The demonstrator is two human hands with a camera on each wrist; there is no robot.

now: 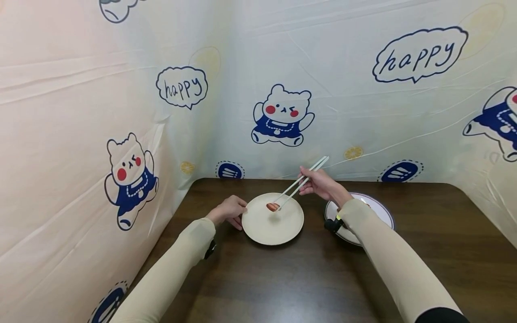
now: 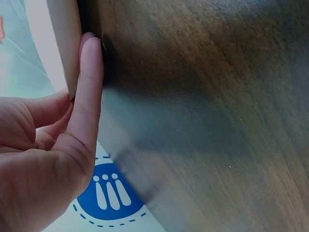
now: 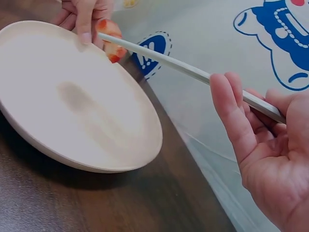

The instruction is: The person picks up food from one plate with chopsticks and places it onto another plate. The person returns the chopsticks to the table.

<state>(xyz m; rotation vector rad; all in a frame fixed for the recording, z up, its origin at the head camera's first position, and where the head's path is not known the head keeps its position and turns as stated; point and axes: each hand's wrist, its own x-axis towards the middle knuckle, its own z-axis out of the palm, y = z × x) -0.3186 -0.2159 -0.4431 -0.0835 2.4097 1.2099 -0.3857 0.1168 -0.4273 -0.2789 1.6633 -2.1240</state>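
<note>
In the head view a round cream plate (image 1: 272, 229) sits at the middle of the table. My left hand (image 1: 231, 211) grips its left rim; the left wrist view shows the thumb on one side of the rim (image 2: 60, 43) and fingers on the other. My right hand (image 1: 319, 184) holds a pair of pale chopsticks (image 3: 164, 59), slanting down to the left. Between their tips is a small red-and-pale piece of food (image 1: 273, 207), held over the plate with a shadow beneath it. The food's exact kind I cannot tell.
A white plate with a dark rim line (image 1: 383, 215) stands to the right, partly hidden beneath the right forearm, with a bit of food showing at the sleeve. The brown wooden table (image 1: 278, 278) ends against a printed cloth backdrop (image 1: 343, 103) behind and at both sides.
</note>
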